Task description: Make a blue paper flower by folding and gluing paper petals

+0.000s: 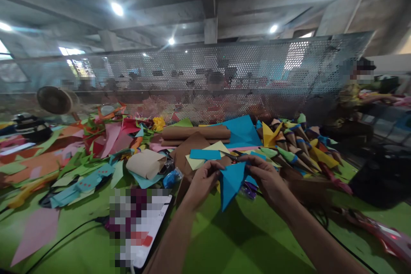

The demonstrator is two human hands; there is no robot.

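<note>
Both hands hold a blue felt-like piece [231, 184] above the green table, its point hanging down. My left hand [204, 180] pinches its upper left corner between thumb and fingers. Its upper right edge is pinched by my right hand [263, 175]. Just behind the hands lie a flat blue strip [205, 154] and a pale yellow sheet [194, 162]. A dark, slim pointed tool [229, 155], perhaps scissors, shows there, partly hidden. Beneath the right hand is a small purple item in clear wrapping [249, 190].
A brown roll [195, 135] lies behind, with several brown cones [292, 137] to the right. Coloured scraps [80, 150] cover the left. A phone [150, 231] and cable sit front left, a red corded tool [379, 231] front right. A perforated partition [192, 64] stands behind; a person [353, 94] sits right.
</note>
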